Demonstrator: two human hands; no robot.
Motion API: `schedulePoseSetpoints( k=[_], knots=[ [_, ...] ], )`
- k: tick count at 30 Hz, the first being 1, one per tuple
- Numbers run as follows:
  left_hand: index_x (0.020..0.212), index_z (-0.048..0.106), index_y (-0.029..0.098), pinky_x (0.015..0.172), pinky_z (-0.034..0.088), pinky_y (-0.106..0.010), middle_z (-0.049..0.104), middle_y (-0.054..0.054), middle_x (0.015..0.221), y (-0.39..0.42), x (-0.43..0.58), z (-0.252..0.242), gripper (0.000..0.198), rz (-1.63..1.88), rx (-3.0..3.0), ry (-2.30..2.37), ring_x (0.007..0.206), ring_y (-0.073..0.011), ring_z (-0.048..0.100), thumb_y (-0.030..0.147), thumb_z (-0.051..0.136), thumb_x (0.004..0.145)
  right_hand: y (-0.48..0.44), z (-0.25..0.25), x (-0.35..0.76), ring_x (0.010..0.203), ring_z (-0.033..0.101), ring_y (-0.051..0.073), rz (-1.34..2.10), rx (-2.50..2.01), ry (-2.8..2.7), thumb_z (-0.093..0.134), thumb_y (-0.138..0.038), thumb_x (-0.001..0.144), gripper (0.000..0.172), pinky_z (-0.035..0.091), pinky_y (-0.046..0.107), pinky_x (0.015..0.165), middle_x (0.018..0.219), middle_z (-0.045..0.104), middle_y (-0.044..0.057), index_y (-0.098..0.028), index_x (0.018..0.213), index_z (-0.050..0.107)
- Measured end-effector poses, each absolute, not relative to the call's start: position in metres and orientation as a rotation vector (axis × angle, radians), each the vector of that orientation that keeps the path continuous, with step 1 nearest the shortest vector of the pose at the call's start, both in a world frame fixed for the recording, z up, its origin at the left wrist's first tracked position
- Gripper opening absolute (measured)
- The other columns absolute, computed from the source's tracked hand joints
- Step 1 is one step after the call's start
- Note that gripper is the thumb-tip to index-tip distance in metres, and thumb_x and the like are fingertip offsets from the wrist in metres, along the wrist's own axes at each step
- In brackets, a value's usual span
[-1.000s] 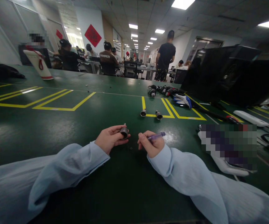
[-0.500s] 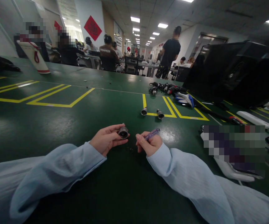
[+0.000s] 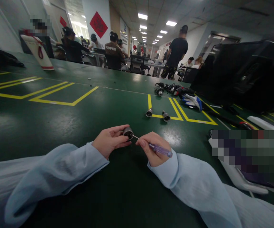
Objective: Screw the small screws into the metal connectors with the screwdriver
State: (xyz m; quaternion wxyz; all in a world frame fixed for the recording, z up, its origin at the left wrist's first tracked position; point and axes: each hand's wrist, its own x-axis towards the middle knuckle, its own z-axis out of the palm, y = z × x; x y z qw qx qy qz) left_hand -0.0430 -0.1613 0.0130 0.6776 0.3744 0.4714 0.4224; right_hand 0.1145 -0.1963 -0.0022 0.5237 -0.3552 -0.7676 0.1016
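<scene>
My left hand (image 3: 110,141) grips a small round metal cup-shaped part (image 3: 128,132), its hollow side turned toward my right hand. A screwdriver (image 3: 160,149) with a translucent purple handle is held in my right hand (image 3: 154,147). Its thin shaft points left, and the tip is at the mouth of the metal part; exactly what it touches inside is too small to tell. Two similar metal parts lie farther off on the green table: one (image 3: 149,112) by a yellow tape corner, the other (image 3: 166,117) just right of it.
Cables and metal pieces (image 3: 170,88) lie in a heap beyond, next to a blue-and-white glove (image 3: 192,102). A black case or monitor (image 3: 241,72) stands at right. A white cup (image 3: 38,52) stands far left. Several people sit or stand in the background.
My right hand has turned the screwdriver, so its shaft now points left and reaches the metal part. The left hand keeps its hold. The view has shifted slightly.
</scene>
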Motion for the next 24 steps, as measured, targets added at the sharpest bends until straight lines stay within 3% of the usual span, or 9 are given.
schedulePoseSetpoints(
  k=[6, 13, 24],
  knots=[
    [0.102, 0.057, 0.013, 0.067, 0.053, -0.028, 0.066, -0.004, 0.081, -0.1632, -0.0435, 0.0152, 0.048, 0.957, 0.891, 1.099, 0.074, -0.0163, 0.063, 0.0, 0.064, 0.056, -0.1913, -0.0015, 0.1129, 0.065, 0.055, 0.011, 0.054, -0.723, -2.074, 0.044, -0.015, 0.081, 0.014, 0.044, 0.024, 0.065, 0.069, 0.063, 0.005, -0.013, 0.076, 0.057],
    [0.092, 0.059, 0.012, 0.063, 0.053, -0.029, 0.065, -0.005, 0.078, -0.1629, -0.0418, 0.0176, 0.042, 0.988, 0.965, 1.12, 0.073, -0.0176, 0.062, 0.006, 0.069, 0.051, -0.1881, -0.0016, 0.1102, 0.062, 0.055, 0.014, -0.13, -0.726, -2.16, 0.044, -0.013, 0.081, 0.015, 0.045, 0.027, 0.059, 0.067, 0.063, 0.007, -0.011, 0.074, 0.057],
    [0.085, 0.061, 0.012, 0.058, 0.052, -0.025, 0.065, -0.002, 0.07, -0.1615, -0.0357, 0.0168, 0.029, 1.033, 1.204, 1.209, 0.063, -0.0151, 0.062, 0.007, 0.062, 0.056, -0.1901, 0.0001, 0.1101, 0.063, 0.056, 0.015, -0.161, -0.741, -2.206, 0.043, -0.015, 0.082, 0.016, 0.045, 0.028, 0.059, 0.067, 0.063, 0.008, -0.011, 0.074, 0.056]
  ],
)
